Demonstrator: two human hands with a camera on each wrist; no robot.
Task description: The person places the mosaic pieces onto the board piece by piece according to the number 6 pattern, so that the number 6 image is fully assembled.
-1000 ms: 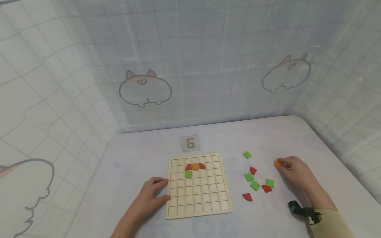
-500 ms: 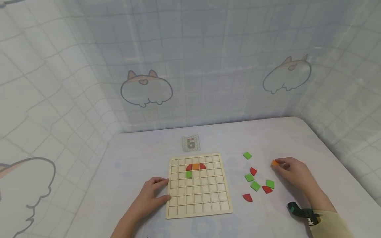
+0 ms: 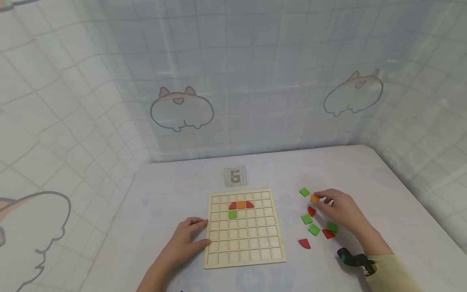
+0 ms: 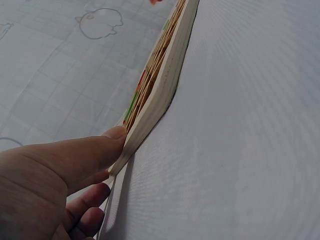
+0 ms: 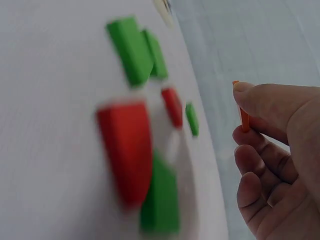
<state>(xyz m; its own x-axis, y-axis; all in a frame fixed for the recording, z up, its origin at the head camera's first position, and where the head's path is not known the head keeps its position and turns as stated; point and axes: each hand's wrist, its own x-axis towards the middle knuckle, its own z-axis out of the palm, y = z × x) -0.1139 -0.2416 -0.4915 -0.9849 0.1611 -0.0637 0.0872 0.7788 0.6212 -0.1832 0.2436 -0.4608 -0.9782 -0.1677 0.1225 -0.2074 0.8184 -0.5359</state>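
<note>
A small, thin orange tile (image 3: 314,198) is pinched by its opposite edges between the thumb and a finger of the person's right hand (image 3: 340,207), apparently lifted above the table, right of the board; the wrist view shows it edge-on, the other fingers curled loosely behind. It looks light and stiff, probably painted wood, unlikely to break, though its narrow edges could slip or twist if the pinch slackens. Holding two opposite edges, as here, seems best, since it leaves the flat faces mostly uncovered. Near and below this hand, loose green squares (image 3: 314,230) and red quarter-rounds (image 3: 304,243) lie scattered on the white table (image 3: 168,182). To their left lies a pale gridded board (image 3: 243,245), with two red pieces flanking an orange square (image 3: 241,205) and one green square (image 3: 232,214) under the left red piece. The left hand (image 3: 186,240) rests against the board's left edge, thumb and forefinger spread apart and touching it. Beyond the board's far edge lies a small grid-printed card (image 3: 235,176).
</note>
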